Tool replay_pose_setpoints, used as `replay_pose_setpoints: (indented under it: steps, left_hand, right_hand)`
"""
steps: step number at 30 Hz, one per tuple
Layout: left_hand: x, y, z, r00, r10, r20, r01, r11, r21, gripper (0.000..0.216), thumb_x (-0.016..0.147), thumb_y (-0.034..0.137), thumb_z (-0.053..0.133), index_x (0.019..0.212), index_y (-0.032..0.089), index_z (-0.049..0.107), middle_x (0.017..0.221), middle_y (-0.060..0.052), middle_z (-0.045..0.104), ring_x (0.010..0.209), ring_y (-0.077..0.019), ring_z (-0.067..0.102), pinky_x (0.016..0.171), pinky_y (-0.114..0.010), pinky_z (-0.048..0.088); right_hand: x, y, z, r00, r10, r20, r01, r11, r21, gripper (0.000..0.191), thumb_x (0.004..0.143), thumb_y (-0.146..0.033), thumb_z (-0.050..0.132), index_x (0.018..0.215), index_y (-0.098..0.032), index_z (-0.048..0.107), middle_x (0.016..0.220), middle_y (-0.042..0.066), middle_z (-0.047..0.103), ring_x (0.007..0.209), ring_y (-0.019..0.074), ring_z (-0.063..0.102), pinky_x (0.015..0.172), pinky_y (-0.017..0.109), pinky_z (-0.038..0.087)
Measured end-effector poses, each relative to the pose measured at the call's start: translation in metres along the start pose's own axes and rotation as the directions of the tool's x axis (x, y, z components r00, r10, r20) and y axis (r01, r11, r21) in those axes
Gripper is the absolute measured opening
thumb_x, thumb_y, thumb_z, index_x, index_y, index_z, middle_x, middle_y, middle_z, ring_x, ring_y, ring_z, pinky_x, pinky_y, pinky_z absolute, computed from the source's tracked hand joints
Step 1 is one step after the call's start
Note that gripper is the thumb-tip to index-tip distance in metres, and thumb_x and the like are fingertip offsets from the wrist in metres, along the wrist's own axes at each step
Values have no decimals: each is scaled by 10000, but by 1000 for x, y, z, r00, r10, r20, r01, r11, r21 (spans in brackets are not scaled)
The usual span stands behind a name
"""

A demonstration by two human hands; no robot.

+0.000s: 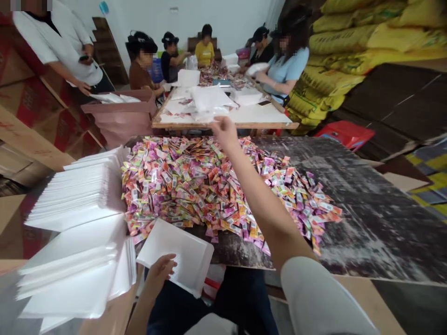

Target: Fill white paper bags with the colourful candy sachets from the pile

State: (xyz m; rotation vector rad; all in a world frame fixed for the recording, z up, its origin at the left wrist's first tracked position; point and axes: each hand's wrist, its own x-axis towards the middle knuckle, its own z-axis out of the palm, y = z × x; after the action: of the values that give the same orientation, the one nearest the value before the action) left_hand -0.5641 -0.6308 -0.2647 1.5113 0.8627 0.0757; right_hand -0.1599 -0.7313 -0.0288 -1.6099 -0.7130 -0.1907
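My left hand (161,271) is closed on the lower edge of a white mailer envelope (186,260), its fingers lying on the front face. The envelope tilts over the near table edge, above my lap. My right arm stretches forward across a heap of small, colourful wrapped sachets (195,195). At the far side of the heap, my right hand (225,131) is bent and blurred, next to a white plastic packet (209,104) on the farther table. Whether it touches that packet, I cannot tell. To the left of the heap stand stacks of white envelopes (77,190).
Several people sit around the farther white table (244,120); one person stands at left beside a pink bin (118,111). Yellow sacks (335,51) are piled at right, near a red stool (345,132). Cartons (31,102) line the left. The dark tabletop (366,209) extends right.
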Motion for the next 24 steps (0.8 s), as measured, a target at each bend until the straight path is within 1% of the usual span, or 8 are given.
replay_pose_setpoints:
  steps: [3, 6, 8, 12, 15, 19, 21, 24]
  left_hand:
    - [-2, -1, 1, 999, -30, 33, 29, 999, 16, 534, 572, 559, 780, 951, 186, 727, 814, -78, 727, 655, -167, 625, 600, -276, 471]
    - [-5, -6, 0, 997, -26, 66, 23, 999, 41, 502, 576, 501, 800, 952, 177, 729, 803, -71, 723, 662, -160, 628, 617, -266, 484]
    - [-7, -12, 1, 996, -12, 90, 7, 998, 60, 458, 623, 470, 786, 978, 188, 727, 814, -59, 723, 682, -156, 634, 647, -261, 494]
    - [-10, -12, 22, 994, 76, 79, -89, 980, 180, 322, 728, 401, 729, 988, 209, 727, 821, -43, 715, 719, -162, 625, 699, -264, 483]
    - [-3, 6, 67, 951, 252, 179, -294, 917, 271, 188, 799, 321, 674, 946, 224, 741, 887, -48, 715, 766, -176, 612, 750, -278, 469]
    - [34, 40, 147, 801, 497, 333, -599, 658, 457, 245, 844, 175, 589, 1046, 197, 724, 1038, -113, 672, 1002, -267, 583, 930, -375, 435]
    - [62, 52, 177, 771, 528, 356, -614, 468, 635, 358, 842, 101, 543, 1168, 163, 674, 1147, -164, 627, 1104, -314, 543, 965, -435, 410]
    - [96, 54, 194, 755, 426, 499, -622, 223, 751, 297, 883, 89, 464, 1074, 126, 689, 1144, -194, 620, 1103, -322, 543, 928, -443, 423]
  right_hand:
    - [-88, 10, 9, 965, -34, 261, 55, 996, -76, 309, 833, -430, 618, 962, -157, 684, 902, 29, 690, 830, 145, 628, 824, 320, 516]
    - [-193, 35, -12, 881, 140, 452, -92, 988, -126, 237, 826, -386, 613, 888, -189, 730, 911, 38, 728, 840, 165, 651, 810, 305, 517]
    - [-251, 59, -40, 869, 314, 382, -267, 948, -173, 254, 823, -402, 605, 877, -190, 733, 894, 48, 738, 831, 178, 655, 789, 310, 517]
    - [-337, 104, -92, 815, 575, -63, -563, 764, -315, 295, 822, -415, 564, 892, -162, 699, 828, 72, 716, 751, 190, 636, 718, 326, 510]
    - [-368, 122, -99, 788, 615, -35, -567, 701, -433, 201, 809, -307, 581, 900, -157, 680, 841, 76, 699, 726, 192, 631, 727, 342, 513]
    - [-363, 134, -74, 860, 502, 90, -367, 731, -575, 211, 835, -198, 584, 1019, -124, 655, 1000, 132, 670, 925, 241, 615, 864, 377, 490]
    - [-353, 141, -60, 883, 459, 98, -281, 684, -673, 302, 849, -194, 593, 1132, -91, 613, 1127, 181, 625, 1046, 280, 564, 921, 398, 455]
    - [-351, 151, -50, 844, 502, 186, -183, 598, -780, 314, 881, -209, 569, 1174, -100, 596, 1168, 190, 596, 1067, 303, 517, 906, 409, 422]
